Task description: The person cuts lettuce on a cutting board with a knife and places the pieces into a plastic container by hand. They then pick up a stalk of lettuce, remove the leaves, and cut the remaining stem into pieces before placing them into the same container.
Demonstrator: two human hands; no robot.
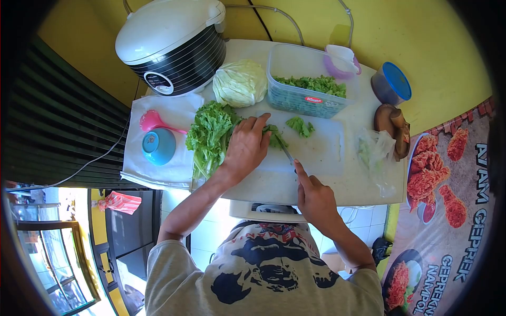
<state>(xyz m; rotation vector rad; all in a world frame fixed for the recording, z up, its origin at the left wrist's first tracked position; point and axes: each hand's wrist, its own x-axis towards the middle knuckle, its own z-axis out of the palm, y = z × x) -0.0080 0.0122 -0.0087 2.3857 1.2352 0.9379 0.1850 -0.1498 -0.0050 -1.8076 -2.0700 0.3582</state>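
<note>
A bunch of green leaf lettuce (209, 131) lies on the left part of a white cutting board (327, 147). My left hand (246, 141) is closed over the cut end of the bunch, pressing it to the board. In my right hand (315, 197) is a knife (288, 154), its handle hidden in my grip and my forefinger stretched along its top. The blade touches the lettuce just right of my left fingers. A small cut piece of lettuce (300, 126) rests on the board beyond the blade.
Behind the board stand a cabbage (240, 84) and a clear plastic box (311, 105) holding chopped greens. A rice cooker (171, 50), blue bowl (158, 147) and pink ladle (153, 121) are left. Right are a plastic bag (375, 152), brown stone mortar (391, 126) and blue-lidded container (391, 84).
</note>
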